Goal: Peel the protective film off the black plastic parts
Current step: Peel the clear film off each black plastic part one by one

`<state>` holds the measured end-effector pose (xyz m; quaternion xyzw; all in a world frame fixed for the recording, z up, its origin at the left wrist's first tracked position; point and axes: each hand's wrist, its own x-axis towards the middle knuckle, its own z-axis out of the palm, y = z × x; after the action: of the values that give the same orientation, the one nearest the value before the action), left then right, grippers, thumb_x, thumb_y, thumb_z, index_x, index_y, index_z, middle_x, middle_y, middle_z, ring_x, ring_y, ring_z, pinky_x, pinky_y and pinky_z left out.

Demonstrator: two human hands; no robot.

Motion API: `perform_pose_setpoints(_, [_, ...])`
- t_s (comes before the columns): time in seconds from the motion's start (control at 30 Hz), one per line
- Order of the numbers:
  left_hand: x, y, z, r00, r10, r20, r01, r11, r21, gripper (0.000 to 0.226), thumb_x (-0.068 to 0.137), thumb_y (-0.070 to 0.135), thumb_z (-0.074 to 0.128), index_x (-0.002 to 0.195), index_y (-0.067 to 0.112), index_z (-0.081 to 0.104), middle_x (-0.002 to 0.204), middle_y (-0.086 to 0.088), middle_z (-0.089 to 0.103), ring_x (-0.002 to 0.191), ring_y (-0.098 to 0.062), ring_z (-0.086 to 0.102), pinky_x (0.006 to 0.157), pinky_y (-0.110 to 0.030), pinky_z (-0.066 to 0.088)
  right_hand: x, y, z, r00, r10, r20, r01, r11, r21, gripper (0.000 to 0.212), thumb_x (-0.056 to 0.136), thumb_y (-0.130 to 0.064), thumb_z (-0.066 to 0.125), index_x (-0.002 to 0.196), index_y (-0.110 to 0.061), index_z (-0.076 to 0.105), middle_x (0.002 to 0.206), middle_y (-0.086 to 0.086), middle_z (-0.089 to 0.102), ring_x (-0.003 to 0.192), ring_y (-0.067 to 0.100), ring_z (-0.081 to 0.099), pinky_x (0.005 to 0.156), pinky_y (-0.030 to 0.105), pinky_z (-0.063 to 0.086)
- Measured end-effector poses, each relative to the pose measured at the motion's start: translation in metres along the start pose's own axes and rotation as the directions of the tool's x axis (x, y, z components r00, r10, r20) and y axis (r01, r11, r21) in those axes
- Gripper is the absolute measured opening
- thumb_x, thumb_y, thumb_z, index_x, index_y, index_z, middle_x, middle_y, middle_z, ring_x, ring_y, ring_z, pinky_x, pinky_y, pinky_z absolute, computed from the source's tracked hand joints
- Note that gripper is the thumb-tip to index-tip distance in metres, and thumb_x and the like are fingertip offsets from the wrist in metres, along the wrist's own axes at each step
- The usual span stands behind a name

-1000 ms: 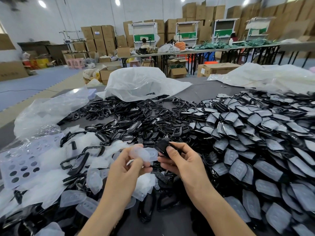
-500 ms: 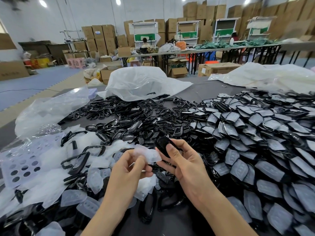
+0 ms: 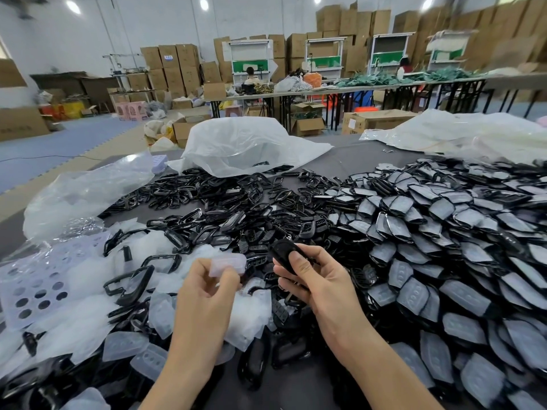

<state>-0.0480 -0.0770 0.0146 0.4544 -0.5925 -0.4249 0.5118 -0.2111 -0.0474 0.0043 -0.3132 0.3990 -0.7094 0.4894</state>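
Peeling stage: I judge this piece finished. The film [image 3: 228,263] and the black part [image 3: 282,253] are apart, one in each hand, above the middle of the table's [image 3: 355,155] near edge.
Risk, mixing: a bare part dropped toward the right edge would land among the covered parts [image 3: 444,247] heaped there. It would be hard to find again, because the heaps run together with no gap.
Risk, cling: the film may stick to my fingertips on release and trail back onto the part. I judge it thin, light and prone to static.
Risk, marking: the thumb lies on the bare glossy face and could leave a print.
Left hand [image 3: 207,294]: curled, with thumb and forefinger pinching the translucent film by its lower edge. The other digits are tucked beneath.
Right hand [image 3: 319,285]: the fingers [image 3: 288,284] wrap the black part from below, and the thumb presses flat on its top face.
Loose films [image 3: 88,306]: piled toward the left edge, just beside the left hand. I judge this the likely drop place.
Bare frames [image 3: 207,196]: spread across the table's middle, beyond both hands.
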Motion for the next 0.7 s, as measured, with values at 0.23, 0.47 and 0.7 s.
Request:
perform_pose_setpoints(0.23, [0.001, -0.008, 0.004, 0.994, -0.006, 0.112, 0.013, 0.998, -0.058, 0.024, 0.096, 0.009, 0.053, 0.084, 0.027, 0.064, 0.064, -0.003, 0.059, 0.060, -0.017, 0.057, 0.076, -0.046, 0.052, 0.003, 0.003, -0.002, 0.998, -0.021, -0.067, 0.019, 0.999, -0.035, 0.011, 0.092, -0.013, 0.067, 0.103, -0.011, 0.069, 0.097, 0.017, 0.076, 0.077, 0.021, 0.074, 0.065, 0.026, 0.059])
perform_pose_setpoints(0.47, [0.000, -0.011, 0.005, 0.991, -0.024, 0.135, 0.020, 0.999, 0.035, 0.036, 0.099, 0.016, 0.046, 0.108, 0.047, 0.064, 0.065, 0.008, 0.056, 0.065, -0.018, 0.059, 0.081, -0.052, 0.054, 0.003, 0.004, -0.003, 0.995, -0.045, -0.094, 0.039, 0.997, -0.061, 0.010, 0.094, -0.012, 0.065, 0.104, -0.011, 0.068, 0.092, 0.013, 0.077, 0.074, 0.020, 0.074, 0.063, 0.025, 0.059])
perform_pose_setpoints(0.7, [-0.003, -0.010, 0.006, 0.983, -0.034, 0.181, 0.029, 0.999, 0.034, 0.035, 0.100, 0.015, 0.047, 0.097, 0.038, 0.074, 0.077, 0.005, 0.069, 0.072, -0.012, 0.066, 0.079, -0.035, 0.055, 0.003, 0.003, -0.004, 0.993, -0.046, -0.107, 0.040, 0.998, -0.056, 0.010, 0.095, -0.012, 0.065, 0.104, -0.011, 0.068, 0.089, 0.011, 0.077, 0.078, 0.023, 0.076, 0.065, 0.024, 0.059])
